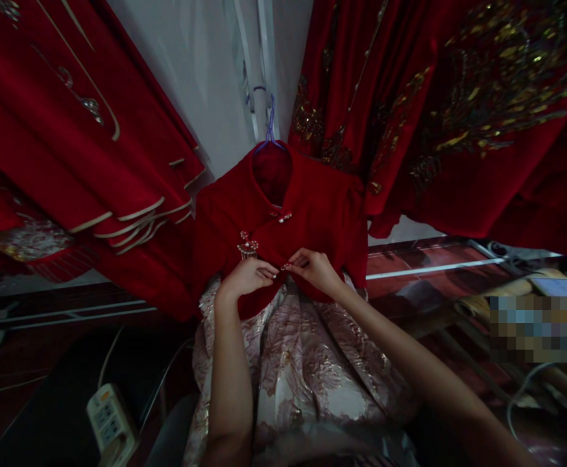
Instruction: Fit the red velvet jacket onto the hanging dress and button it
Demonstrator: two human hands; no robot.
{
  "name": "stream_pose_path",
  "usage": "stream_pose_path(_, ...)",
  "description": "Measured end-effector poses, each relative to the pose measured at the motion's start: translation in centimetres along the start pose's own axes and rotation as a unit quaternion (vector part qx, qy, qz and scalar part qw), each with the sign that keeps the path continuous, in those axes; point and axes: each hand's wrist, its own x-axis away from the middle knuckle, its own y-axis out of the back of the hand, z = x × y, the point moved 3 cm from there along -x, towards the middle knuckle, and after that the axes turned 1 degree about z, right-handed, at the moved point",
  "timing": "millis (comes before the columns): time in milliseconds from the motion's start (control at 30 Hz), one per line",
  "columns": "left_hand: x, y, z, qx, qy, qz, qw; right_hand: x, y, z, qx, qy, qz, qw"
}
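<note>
Pinching beaded clasp (284,267) on red jacket (320,188) with right hand (314,269); left hand (246,277), fingers together, beside it.
Blue hanger (271,120) above jacket leaves both free.

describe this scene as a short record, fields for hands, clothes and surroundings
left hand: fingertips at front of red top
right hand: fingertips pinched at beaded fastener
hanger: purplish, in the collar
below top: pale patterned skirt
both sides: red garments
lower left: power strip

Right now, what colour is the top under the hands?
Red; the top shows best in the head view.
</note>
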Motion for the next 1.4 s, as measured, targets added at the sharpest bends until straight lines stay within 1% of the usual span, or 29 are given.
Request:
stream_pose_path(67,-0.3,-0.2,0.2,-0.006,0.006,0.0,1.0,-0.1,0.2,0.1,-0.024,-0.016,0.005,1.0)
stream_pose_path(133,-0.5,-0.3,0.3,-0.012,0.003,-0.006,1.0,-0.1,0.0,0.1,-0.037,-0.019,0.024,0.999)
stream_pose_path(233,-0.6,-0.2,0.1,-0.007,-0.015,-0.018,1.0,0.0,-0.6,0.2,-0.057,-0.01,0.061,0.996)
stream_pose_path(300,-0.5,0.0,-0.1,0.0,-0.022,-0.022,1.0,0.2,-1.2,0.2,-0.062,-0.012,0.066,0.996)
stream_pose_path(433,-0.4,0.1,0.1,0.014,-0.028,-0.025,0.999,0.6,-1.9,0.2,-0.037,-0.009,0.025,0.999)
stream_pose_path(533,-0.5,0.0,0.4,0.027,-0.047,-0.018,0.998,0.8,-2.0,0.5,-0.008,-0.005,-0.013,1.0)
stream_pose_path(600,-0.7,0.0,0.6,0.028,-0.058,-0.02,0.998,1.0,-2.1,0.7,0.002,-0.001,-0.019,1.0)
stream_pose_path(667,-0.8,0.0,0.7,0.015,-0.062,-0.036,0.997,1.2,-2.2,0.9,0.006,0.003,-0.019,1.0)
stream_pose_path(767,-1.0,0.1,0.7,0.003,-0.063,-0.058,0.996,1.4,-2.4,1.1,0.015,0.013,-0.037,0.999)
stream_pose_path(833,-1.0,0.0,0.7,0.032,-0.051,-0.048,0.997,1.5,-2.5,1.0,0.015,0.023,-0.046,0.999)
stream_pose_path(933,-0.7,-0.3,0.7,0.108,-0.011,-0.009,0.994,1.4,-2.7,0.7,0.005,0.028,-0.046,0.999)
stream_pose_path(1000,-0.4,-0.4,0.5,0.135,-0.004,0.014,0.991,1.3,-2.6,0.5,-0.002,0.02,-0.053,0.998)
stream_pose_path(1067,-0.3,-0.4,0.1,0.142,-0.024,0.014,0.99,1.2,-2.6,0.3,-0.011,0.01,-0.062,0.998)
stream_pose_path(1167,0.0,0.1,-0.1,0.153,-0.045,-0.014,0.987,1.0,-2.3,0.2,-0.019,0.001,-0.06,0.998)
stream_pose_path(1200,0.2,0.3,0.0,0.157,-0.041,-0.013,0.987,0.9,-2.1,0.2,-0.018,0.0,-0.058,0.998)
stream_pose_path(1300,0.8,0.7,0.4,0.153,-0.012,0.018,0.988,0.5,-1.3,0.4,-0.011,-0.003,-0.053,0.999)
stream_pose_path(1400,1.1,0.8,0.5,0.134,-0.003,0.02,0.991,0.2,-0.6,0.7,-0.012,0.0,-0.017,1.0)
